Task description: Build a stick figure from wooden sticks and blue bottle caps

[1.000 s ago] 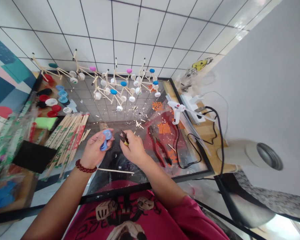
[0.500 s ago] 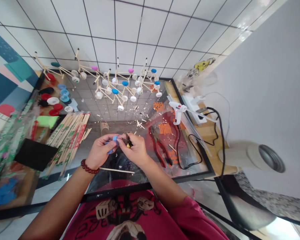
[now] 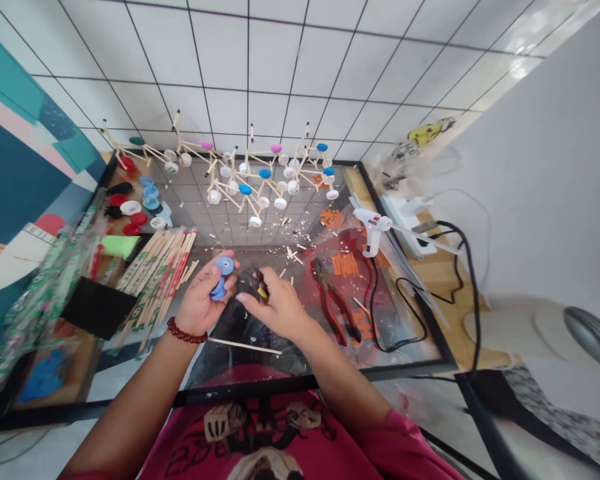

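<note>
Two hands [image 3: 237, 297] sit just apart over the near part of a glass-topped table [image 3: 240, 389], busy with small hand work. The left hand [image 3: 199, 300], wearing a red bead bracelet [image 3: 187, 331], curls its fingers part-way around blue plastic caps [image 3: 219, 290], which sit at the fingertips. The right hand [image 3: 277, 310] pinches small dark cutters [image 3: 254, 283] between thumb and fingers, its other fingers loosely spread. A loose wooden stick [image 3: 245, 345] lies just nearer; red-handled pliers [image 3: 331, 303] and a white hot glue gun [image 3: 373, 225] lie untouched to the right, bundled chopsticks [image 3: 155, 287] to the left.
</note>
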Demonstrator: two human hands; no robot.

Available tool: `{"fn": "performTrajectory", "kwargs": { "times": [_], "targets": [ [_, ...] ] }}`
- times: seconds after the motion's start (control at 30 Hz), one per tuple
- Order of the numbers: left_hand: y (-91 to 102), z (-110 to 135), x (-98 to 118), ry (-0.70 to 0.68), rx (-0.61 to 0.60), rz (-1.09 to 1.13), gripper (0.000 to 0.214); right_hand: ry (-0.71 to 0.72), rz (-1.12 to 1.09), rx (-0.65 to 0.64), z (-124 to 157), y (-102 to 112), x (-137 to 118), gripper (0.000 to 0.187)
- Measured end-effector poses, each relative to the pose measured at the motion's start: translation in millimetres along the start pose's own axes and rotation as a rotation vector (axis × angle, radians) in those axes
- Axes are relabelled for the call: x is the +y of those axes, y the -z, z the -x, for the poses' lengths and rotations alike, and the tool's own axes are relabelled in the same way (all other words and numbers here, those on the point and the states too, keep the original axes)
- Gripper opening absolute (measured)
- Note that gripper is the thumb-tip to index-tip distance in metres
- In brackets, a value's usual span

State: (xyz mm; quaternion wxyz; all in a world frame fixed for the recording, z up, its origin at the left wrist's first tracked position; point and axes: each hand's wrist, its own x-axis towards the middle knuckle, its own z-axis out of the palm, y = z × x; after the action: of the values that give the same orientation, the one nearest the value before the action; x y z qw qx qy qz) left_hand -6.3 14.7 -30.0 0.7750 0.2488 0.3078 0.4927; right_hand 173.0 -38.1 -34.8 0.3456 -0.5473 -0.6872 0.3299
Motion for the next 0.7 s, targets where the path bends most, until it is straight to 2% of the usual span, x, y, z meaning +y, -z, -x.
{"fn": "performTrajectory", "kwargs": {
  "times": [0.13, 0.37, 0.57, 0.7],
  "targets": [
    [3.1, -1, -4, -0.097, 0.026, -0.042, 0.045, -0.008, 0.088, 0.051, 0, -1, 4, 0.040],
    [2.9, -2, -11, -0.227, 0.182, -0.211, 0.050, 0.025, 0.270, -0.032, 2, -5, 5, 0.047],
    [1.9, -2, -15, -0.324, 0.246, -0.276, 0.051, 0.105, 0.066, 0.061, 3, -11, 12, 0.043],
    [0.8, -1, -17, -0.333, 0.250, -0.259, 0.051, 0.103, -0.063, 0.082, 2, -16, 13, 0.036]
  ]
}}
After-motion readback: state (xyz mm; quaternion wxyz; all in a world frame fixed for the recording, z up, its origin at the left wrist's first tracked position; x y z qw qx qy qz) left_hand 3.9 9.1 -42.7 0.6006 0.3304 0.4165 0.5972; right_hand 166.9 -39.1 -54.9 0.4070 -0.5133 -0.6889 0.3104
